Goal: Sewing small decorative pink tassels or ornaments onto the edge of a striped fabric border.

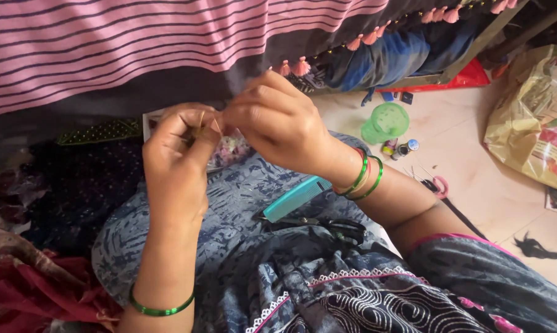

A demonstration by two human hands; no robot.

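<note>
My left hand [178,161] and my right hand [276,123] meet fingertip to fingertip above my lap, both pinching a very small thing [211,125] that is mostly hidden by the fingers. I cannot tell what it is. Green bangles sit on both wrists. Just below the fingers lies a clear packet of small colourful bits [230,151]. A teal comb [295,197] and black scissors [328,227] rest on the blue patterned cloth [241,203] over my lap.
A pink striped fabric [136,43] with pink tassels hangs across the top. On the floor at right stand a green plastic cup [386,121], two small bottles [400,148] and a crinkled golden bag [534,117]. Red cloth [37,290] lies at lower left.
</note>
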